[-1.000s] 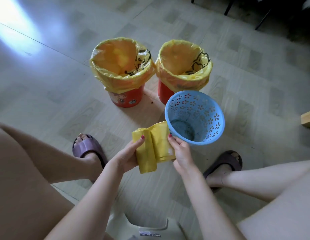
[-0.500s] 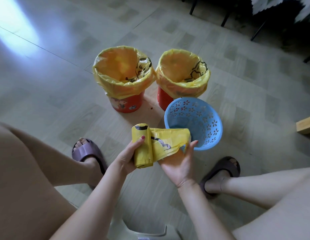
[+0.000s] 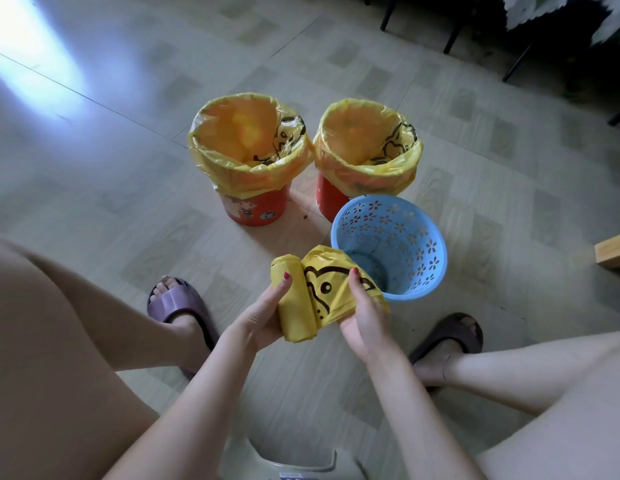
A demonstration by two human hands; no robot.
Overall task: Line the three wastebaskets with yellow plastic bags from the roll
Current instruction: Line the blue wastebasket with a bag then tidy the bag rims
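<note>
Head view: two red wastebaskets [image 3: 255, 209] [image 3: 331, 199] are seen lined with yellow bags. Roll [image 3: 294, 303] is gripped by left hand [image 3: 258, 318], thumb on top. Unrolled bag end [image 3: 336, 289] is pinched by right hand [image 3: 365, 318], just right of roll. Blue wastebasket [image 3: 391, 247] stands unlined just behind.

One view only, from the head, looking steeply down and forward over the person's own forearms. It sits close: the left hand [image 3: 263, 317] and right hand [image 3: 365, 320] hang mid-frame, knees filling both lower corners. Beyond the hands the wide lens takes in the floor [image 3: 128, 140], bending it at the edges, up to dark furniture legs [image 3: 454, 39] at the far top.
</note>
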